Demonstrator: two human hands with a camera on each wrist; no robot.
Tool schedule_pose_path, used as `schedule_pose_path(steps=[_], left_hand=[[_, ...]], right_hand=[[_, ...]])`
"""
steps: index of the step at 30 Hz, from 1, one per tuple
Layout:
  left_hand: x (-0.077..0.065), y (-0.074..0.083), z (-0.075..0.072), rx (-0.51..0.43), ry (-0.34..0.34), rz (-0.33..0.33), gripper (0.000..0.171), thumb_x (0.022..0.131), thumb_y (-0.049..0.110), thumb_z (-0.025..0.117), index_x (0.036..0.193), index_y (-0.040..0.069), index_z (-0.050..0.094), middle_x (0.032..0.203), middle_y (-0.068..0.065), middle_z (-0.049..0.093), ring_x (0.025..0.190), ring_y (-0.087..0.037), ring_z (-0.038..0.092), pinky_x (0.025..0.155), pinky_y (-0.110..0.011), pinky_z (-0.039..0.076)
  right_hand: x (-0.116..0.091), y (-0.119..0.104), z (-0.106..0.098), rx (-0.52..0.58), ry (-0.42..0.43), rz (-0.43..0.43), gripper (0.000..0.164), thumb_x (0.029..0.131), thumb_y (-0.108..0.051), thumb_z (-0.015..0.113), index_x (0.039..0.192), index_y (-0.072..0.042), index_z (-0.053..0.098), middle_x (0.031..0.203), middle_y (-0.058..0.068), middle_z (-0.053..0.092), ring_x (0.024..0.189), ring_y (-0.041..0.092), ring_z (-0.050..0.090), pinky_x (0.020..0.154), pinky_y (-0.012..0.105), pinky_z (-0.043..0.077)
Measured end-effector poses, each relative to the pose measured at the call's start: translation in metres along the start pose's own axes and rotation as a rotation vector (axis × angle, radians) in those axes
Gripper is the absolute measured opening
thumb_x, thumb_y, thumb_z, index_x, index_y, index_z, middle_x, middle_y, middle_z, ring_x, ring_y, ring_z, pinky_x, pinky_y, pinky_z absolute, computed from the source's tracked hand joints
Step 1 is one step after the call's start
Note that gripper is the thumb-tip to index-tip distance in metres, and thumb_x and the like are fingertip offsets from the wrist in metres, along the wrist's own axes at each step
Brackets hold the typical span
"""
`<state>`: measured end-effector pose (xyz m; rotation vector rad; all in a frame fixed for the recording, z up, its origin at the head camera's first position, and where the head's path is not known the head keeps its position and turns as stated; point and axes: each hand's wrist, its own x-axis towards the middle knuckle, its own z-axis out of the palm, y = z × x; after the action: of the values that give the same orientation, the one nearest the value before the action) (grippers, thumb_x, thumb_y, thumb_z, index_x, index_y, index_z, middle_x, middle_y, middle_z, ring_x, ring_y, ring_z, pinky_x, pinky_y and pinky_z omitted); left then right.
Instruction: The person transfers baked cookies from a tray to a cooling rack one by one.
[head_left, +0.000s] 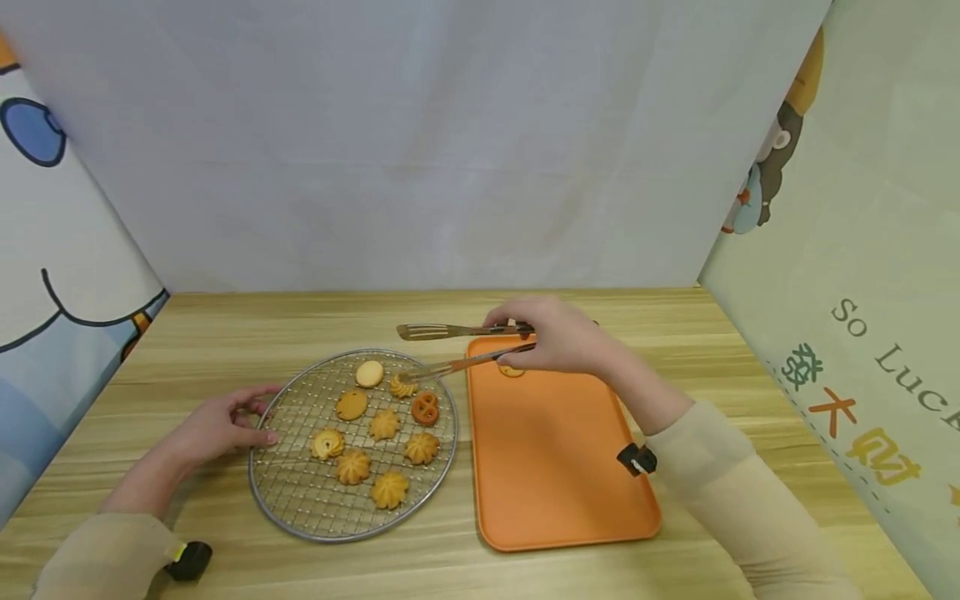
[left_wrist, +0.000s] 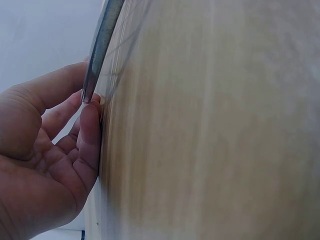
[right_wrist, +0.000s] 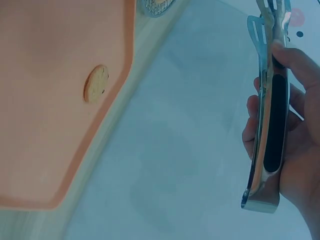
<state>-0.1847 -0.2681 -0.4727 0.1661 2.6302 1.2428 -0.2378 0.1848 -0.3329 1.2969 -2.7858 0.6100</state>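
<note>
A round wire rack (head_left: 296, 492) with a metal rim lies on the wooden table at the left, bearing several cookies. My left hand (head_left: 221, 429) holds its left rim, thumb above and fingertips below; in the left wrist view the rim (left_wrist: 100, 50) passes between them. My right hand (head_left: 558, 337) grips metal tongs (head_left: 435, 332) with slotted ends and black grips (right_wrist: 276, 125). The tongs' arms stand apart with nothing between them. Their lower tip is over a swirled cookie (head_left: 402, 386) at the rack's upper right; whether it touches, I cannot tell.
An orange tray (head_left: 555, 467) lies right of the rack, with one round cookie (right_wrist: 96, 84) near its far edge. A small pretzel (head_left: 425, 408) sits among the cookies. A pale cloth wall (head_left: 450, 167) stands behind the table, with printed panels at both sides.
</note>
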Motion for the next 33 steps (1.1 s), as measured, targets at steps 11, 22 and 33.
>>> schedule_pose_path(steps=[11,22,33], left_hand=[[-0.001,0.000,0.002,-0.013,0.000,-0.007,0.084,0.074,0.027,0.080,0.143,0.004,0.037,0.113,-0.017,0.052,0.081,-0.016,0.050,0.064,-0.026,0.045],[0.000,0.000,0.001,-0.016,0.007,-0.011,0.085,0.074,0.028,0.080,0.143,0.004,0.037,0.113,-0.018,0.052,0.079,-0.016,0.049,0.062,-0.026,0.044],[-0.001,0.001,-0.001,-0.035,-0.002,-0.012,0.085,0.074,0.027,0.080,0.143,0.003,0.037,0.113,-0.019,0.051,0.078,-0.015,0.049,0.062,-0.026,0.045]], right_hand=[[-0.029,0.025,-0.008,-0.007,0.105,0.000,0.039,0.082,-0.023,0.074,0.118,-0.016,0.062,0.113,-0.002,0.062,0.088,0.012,0.054,0.071,0.033,0.051],[-0.054,0.053,-0.001,-0.037,0.166,0.010,0.039,0.078,-0.020,0.077,0.114,-0.012,0.065,0.101,-0.001,0.063,0.068,0.015,0.049,0.058,0.027,0.042],[-0.069,0.079,0.015,-0.030,0.167,0.106,0.037,0.079,-0.018,0.076,0.114,-0.011,0.065,0.099,0.001,0.065,0.068,0.021,0.050,0.058,0.027,0.040]])
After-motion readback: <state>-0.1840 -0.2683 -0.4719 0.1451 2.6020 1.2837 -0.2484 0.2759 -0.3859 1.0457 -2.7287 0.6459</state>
